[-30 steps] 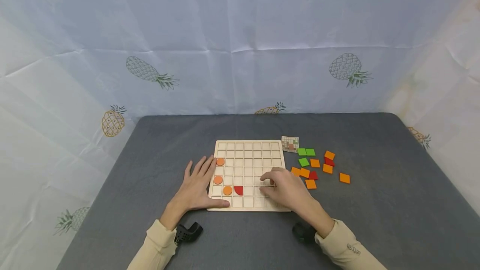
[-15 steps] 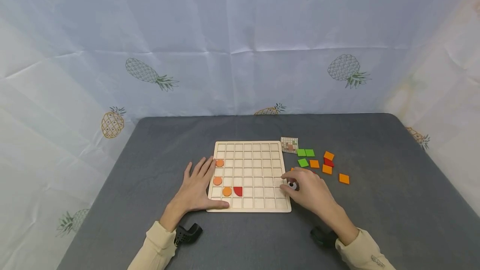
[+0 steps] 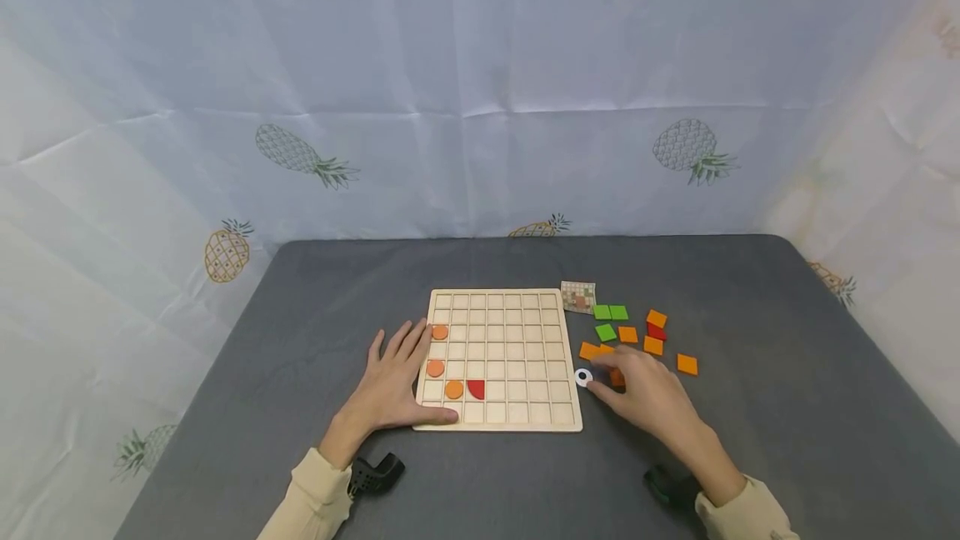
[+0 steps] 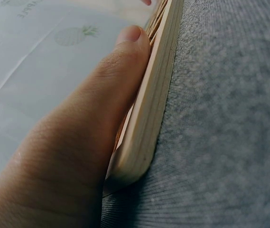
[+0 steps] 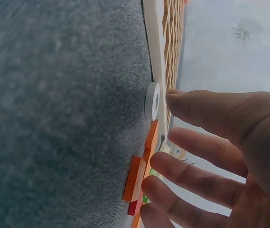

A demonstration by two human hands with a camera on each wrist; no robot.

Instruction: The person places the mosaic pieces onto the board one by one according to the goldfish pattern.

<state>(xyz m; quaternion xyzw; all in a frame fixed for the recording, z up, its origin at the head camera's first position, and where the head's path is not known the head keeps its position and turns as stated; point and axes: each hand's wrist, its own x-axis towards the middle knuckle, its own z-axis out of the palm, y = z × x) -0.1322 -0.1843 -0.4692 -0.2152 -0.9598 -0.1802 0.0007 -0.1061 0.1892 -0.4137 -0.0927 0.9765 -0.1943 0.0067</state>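
Observation:
My left hand (image 3: 393, 386) rests on the left side of the light wooden grid board (image 3: 517, 369), fingers spread; its thumb (image 4: 130, 47) lies along the front edge. Three orange discs (image 3: 453, 390) and a red quarter-round piece (image 3: 476, 390) sit in cells at the board's left. Over the table right of the board is my right hand (image 3: 648, 394), holding nothing, fingers loosely bent and apart from the thumb. Close to its fingertips, a white disc with a dark centre (image 5: 149, 100) lies flat beside the board's right edge. The hand partly covers some orange tiles (image 3: 617, 377).
Several orange square tiles (image 3: 687, 364) and a red one (image 3: 656, 332) are scattered to the right. Three green tiles (image 3: 605, 332) lie behind them. A small printed grid card (image 3: 578, 297) is at the board's far right corner. Pineapple-print cloth (image 3: 480, 90) hangs behind the grey table (image 3: 360, 273).
My right hand has moved right, from over the board to the table beside it. The white disc has come into view by the board's right edge. My left hand stays put.

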